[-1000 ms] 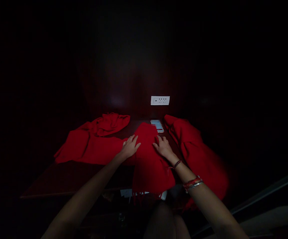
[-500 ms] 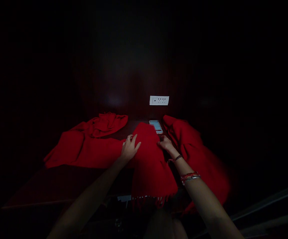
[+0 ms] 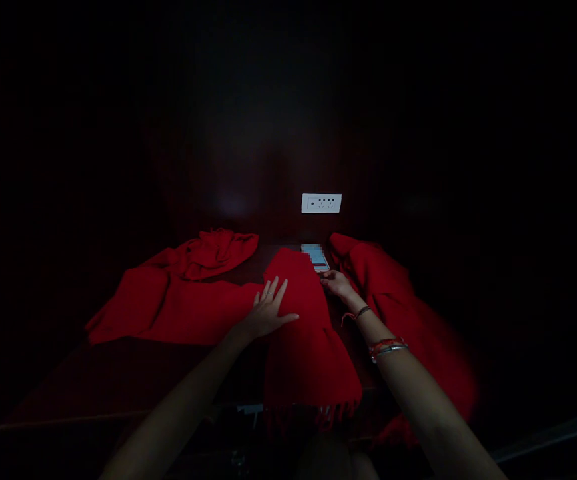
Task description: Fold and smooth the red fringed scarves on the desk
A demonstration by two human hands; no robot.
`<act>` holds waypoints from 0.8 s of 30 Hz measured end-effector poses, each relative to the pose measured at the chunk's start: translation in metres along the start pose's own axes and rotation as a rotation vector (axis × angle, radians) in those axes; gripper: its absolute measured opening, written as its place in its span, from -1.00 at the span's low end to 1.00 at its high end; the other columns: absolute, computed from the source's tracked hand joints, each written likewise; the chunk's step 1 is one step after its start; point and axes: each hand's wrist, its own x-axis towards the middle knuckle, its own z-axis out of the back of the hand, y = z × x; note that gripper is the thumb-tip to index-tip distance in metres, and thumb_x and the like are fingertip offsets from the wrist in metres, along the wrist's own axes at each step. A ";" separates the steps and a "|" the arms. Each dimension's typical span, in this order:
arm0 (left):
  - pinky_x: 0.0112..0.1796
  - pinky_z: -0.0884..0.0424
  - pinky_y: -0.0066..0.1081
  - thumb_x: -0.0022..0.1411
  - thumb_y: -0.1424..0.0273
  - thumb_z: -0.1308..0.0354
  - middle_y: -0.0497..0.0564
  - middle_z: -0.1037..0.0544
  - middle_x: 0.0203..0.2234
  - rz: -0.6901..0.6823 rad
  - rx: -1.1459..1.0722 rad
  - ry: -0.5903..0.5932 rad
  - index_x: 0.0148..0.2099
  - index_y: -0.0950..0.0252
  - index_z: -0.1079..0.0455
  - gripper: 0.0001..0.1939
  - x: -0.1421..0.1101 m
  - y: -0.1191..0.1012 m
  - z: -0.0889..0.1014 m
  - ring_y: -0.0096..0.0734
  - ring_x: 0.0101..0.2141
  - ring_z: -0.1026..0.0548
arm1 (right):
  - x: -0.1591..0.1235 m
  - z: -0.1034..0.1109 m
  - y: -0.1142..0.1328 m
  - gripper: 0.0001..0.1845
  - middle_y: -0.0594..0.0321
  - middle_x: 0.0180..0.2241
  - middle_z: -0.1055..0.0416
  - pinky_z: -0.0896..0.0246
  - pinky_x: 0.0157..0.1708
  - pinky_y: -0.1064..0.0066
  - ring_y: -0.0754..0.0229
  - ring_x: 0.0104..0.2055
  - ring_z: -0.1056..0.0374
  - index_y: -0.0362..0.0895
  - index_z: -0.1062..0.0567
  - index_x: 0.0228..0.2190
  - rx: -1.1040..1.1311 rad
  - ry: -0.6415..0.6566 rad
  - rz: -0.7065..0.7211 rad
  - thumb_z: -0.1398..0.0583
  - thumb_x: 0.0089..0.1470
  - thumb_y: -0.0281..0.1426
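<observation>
A red fringed scarf lies over the dark table, folded at its far end, with its fringe hanging past the front edge. My left hand rests on it with fingers spread and palm down; a ring shows on one finger. At the scarf's right side, my right hand has its fingers curled and closed at the cloth's edge. Just beyond those fingers is a phone with a lit screen, partly bordered by the scarf. Bracelets circle my right wrist and forearm.
More red cloth spreads to the left, bunched at the back. Another red cloth drapes along the right side and down past the table's edge. A white socket plate is on the dark wall behind. The surroundings are very dark.
My left hand has spread its fingers wider and flattened on the scarf, shifting slightly right and nearer to me. My right hand has moved slightly right along with the scarf's edge.
</observation>
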 end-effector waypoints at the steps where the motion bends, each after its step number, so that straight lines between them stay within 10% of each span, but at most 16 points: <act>1: -0.03 0.10 -0.06 0.01 -0.08 0.25 0.12 0.30 0.15 0.055 0.009 -0.023 0.19 0.27 0.40 -0.17 0.002 0.007 0.003 -0.11 0.10 0.29 | -0.003 -0.001 0.004 -0.75 0.20 -0.42 -0.37 -0.15 -0.33 0.45 0.24 -0.36 -0.29 -0.19 -0.37 -0.34 -0.044 -0.005 0.021 -0.13 -0.17 -0.40; 6: -0.03 0.13 -0.03 0.08 -0.01 0.32 0.21 0.17 0.13 0.436 0.077 -0.084 0.18 0.38 0.27 -0.25 0.000 0.067 0.011 -0.08 0.10 0.24 | -0.031 -0.023 0.038 -0.54 0.03 -0.08 -0.18 0.05 -0.07 0.35 0.14 -0.02 -0.08 -0.21 -0.25 -0.10 -0.455 -0.003 0.423 -0.02 -0.04 -0.23; 11: -0.01 0.16 -0.07 0.04 -0.06 0.36 0.12 0.15 0.13 0.477 0.114 0.033 0.17 0.24 0.17 -0.27 -0.017 0.103 0.013 -0.07 0.10 0.19 | -0.058 -0.055 0.053 -0.34 0.22 0.13 0.18 0.39 -0.03 -0.08 -0.05 0.14 0.36 0.06 0.06 0.06 -0.666 0.349 0.580 0.16 -0.06 0.03; 19: -0.07 0.12 0.07 0.01 -0.08 0.33 0.12 0.18 0.14 0.714 0.158 0.088 0.17 0.17 0.15 -0.27 -0.021 0.100 0.022 0.14 0.07 0.21 | -0.069 -0.058 0.040 -0.37 0.31 0.15 0.27 0.57 -0.01 -0.06 -0.02 0.15 0.45 0.10 0.10 0.07 -0.761 0.438 0.499 0.26 -0.03 0.03; 24: 0.00 0.14 -0.10 0.14 0.14 0.29 0.12 0.16 0.14 0.433 0.217 -0.018 0.15 0.27 0.06 -0.44 -0.010 0.080 0.019 -0.14 0.10 0.22 | -0.067 -0.051 0.062 -0.43 0.15 0.07 -0.01 0.27 -0.02 0.05 0.01 0.10 0.15 -0.03 -0.13 0.00 -0.692 0.396 0.495 0.12 -0.01 -0.06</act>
